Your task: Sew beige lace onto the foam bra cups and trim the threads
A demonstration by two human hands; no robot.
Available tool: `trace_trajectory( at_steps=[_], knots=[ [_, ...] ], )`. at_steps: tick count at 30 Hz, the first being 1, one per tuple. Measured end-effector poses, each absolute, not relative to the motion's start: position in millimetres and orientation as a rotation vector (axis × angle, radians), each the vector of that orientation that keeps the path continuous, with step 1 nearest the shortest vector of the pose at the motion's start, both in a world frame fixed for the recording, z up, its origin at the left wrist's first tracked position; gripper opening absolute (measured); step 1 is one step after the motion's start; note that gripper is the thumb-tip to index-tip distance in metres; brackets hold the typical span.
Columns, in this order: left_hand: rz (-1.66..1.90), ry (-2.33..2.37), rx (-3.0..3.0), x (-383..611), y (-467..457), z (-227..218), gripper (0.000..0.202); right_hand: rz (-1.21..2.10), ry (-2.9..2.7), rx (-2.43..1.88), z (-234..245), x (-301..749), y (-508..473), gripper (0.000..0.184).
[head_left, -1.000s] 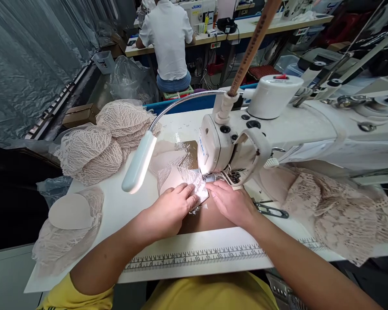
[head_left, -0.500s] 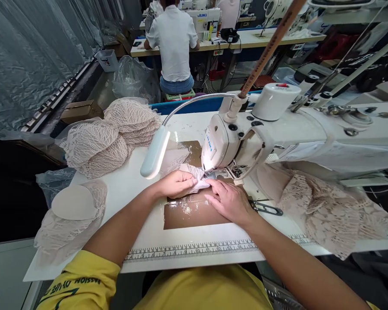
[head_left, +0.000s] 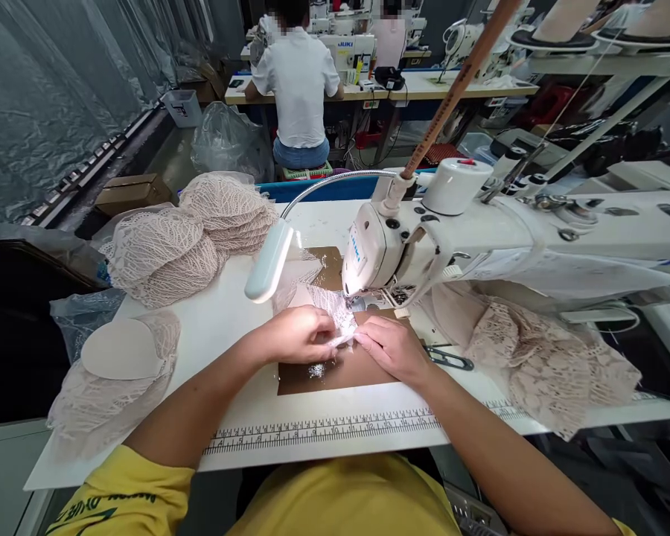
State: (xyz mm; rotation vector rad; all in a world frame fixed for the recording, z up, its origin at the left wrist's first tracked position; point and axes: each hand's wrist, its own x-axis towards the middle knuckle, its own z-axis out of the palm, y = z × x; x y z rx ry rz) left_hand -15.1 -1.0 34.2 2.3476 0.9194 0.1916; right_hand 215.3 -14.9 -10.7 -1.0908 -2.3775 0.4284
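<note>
Looking down from the head view, the only angle here: a lace piece (head_left: 335,305) is lying on the bench (head_left: 246,406) right by the foot of a sewing machine (head_left: 368,253), partly over a brown sheet (head_left: 335,378). Can't tell if its edge is actually sitting under the needle. The left hand (head_left: 303,335) is curling in with thumb and fingers closing on the near edge. The right hand (head_left: 391,346) is lying low, fingers together, tips touching the right-hand corner; can't tell if it's really pinching.

What's worrying me: lace is stretchy-looking stuff, so uneven pull between the hands could be puckering or skewing it. Fingertips are sitting pretty near the needle area too, so a slip could be nasty. A loose fold could also be catching underneath.

As for the surface, a printed ruler strip (head_left: 335,428) is running along the front, lace stacks (head_left: 161,246) are sitting left, a lace heap (head_left: 541,357) is spilling out right, and a small lamp (head_left: 269,260) is hanging over. Behind, a co-worker in a white shirt (head_left: 300,85) is sitting at another bench (head_left: 469,85), and a silvery curtain (head_left: 72,89) is covering the left side.
</note>
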Motion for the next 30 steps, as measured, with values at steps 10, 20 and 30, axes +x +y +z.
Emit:
trace_trajectory(
  at_steps=[10,20,30],
  knots=[
    [0.262,0.946,2.214,-7,5,20,0.038,0.437,-2.393,-1.223,-10,214,-12,0.034],
    [0.470,0.834,2.572,-8,8,12,0.037,0.391,-2.415,-1.173,-10,215,-20,0.025],
    [0.331,0.987,2.776,1,-1,2,0.034,0.222,-2.447,-1.134,-17,216,-25,0.022]
  ],
)
